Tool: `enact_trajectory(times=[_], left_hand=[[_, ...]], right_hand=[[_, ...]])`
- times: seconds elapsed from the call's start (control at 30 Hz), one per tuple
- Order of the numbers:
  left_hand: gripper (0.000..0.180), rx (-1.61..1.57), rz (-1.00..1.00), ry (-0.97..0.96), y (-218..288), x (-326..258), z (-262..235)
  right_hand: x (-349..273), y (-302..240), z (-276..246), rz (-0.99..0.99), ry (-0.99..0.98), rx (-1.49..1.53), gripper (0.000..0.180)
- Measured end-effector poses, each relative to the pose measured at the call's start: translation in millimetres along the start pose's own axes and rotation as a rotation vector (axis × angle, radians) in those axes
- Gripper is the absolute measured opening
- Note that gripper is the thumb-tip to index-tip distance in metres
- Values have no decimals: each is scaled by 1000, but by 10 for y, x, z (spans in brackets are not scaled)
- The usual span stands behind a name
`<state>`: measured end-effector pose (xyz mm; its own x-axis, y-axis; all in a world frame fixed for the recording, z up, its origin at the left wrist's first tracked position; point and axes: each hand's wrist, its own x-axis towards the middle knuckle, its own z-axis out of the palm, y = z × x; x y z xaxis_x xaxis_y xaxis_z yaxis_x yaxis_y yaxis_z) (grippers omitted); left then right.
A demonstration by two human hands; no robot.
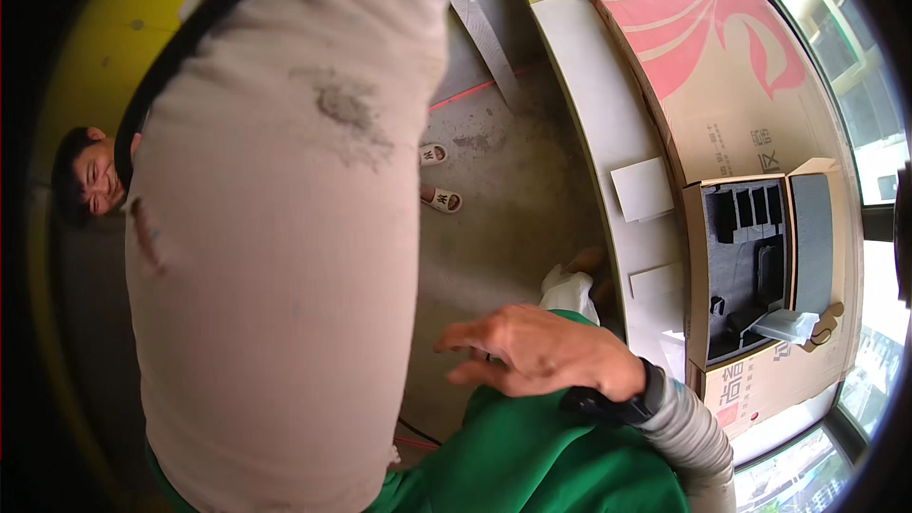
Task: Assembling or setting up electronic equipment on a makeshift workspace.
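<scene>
The right hand [541, 351] is in front of the body with its fingers [465, 337] loosely spread and pointing to the person's left, holding nothing; a black wrist strap [632, 404] sits at its wrist above a grey ribbed sleeve [689, 437]. Directly beneath and touching the underside of this hand is a green garment [532, 456], which bunches across the lower part of the view. Just beyond the knuckles a small white cloth-like thing [568, 290] shows against the floor; what it is cannot be told.

The left forearm, in a beige sleeve [285, 256] with a dark smudge, rises steeply on the left of the right hand and fills much of the view; the left hand itself is out of sight above the top edge, so whether it is spread or closed cannot be told. A black cable [180, 47] curves along that sleeve's outer side.

To the right of the right hand runs a pale counter [608, 123] carrying an open cardboard box [698, 256] lined with black foam [750, 266], with a crumpled clear plastic piece [788, 326] at its near end. Two flat white squares [643, 188] lie on the counter beside the box. Farther along rests a large flat cardboard sheet with a red pattern [703, 47].

Past the left sleeve another person [85, 176] is low on the grey floor [513, 180], and a pair of pale slippers [439, 176] lies beyond the right hand
</scene>
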<state>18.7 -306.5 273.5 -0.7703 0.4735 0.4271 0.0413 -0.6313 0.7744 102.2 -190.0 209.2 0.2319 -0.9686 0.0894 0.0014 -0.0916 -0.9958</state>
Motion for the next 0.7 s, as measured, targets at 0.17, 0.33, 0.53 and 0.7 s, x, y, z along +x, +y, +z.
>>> enact_trajectory(times=[0.17,0.33,0.53,0.7], left_hand=[[38,112,-111,53,-87,262,-209],[36,244,-202,190,57,473,-410],[33,51,-116,298,-61,179,-443],[31,-178,-115,335,-376,-98,-329]], right_hand=[[-1220,-261,-226,176,399,-85,33],[-2030,-1004,-163,294,783,-113,18],[82,-2452,-502,-208,487,-1065,33],[851,-2147,-927,-186,-124,-1038,21]])
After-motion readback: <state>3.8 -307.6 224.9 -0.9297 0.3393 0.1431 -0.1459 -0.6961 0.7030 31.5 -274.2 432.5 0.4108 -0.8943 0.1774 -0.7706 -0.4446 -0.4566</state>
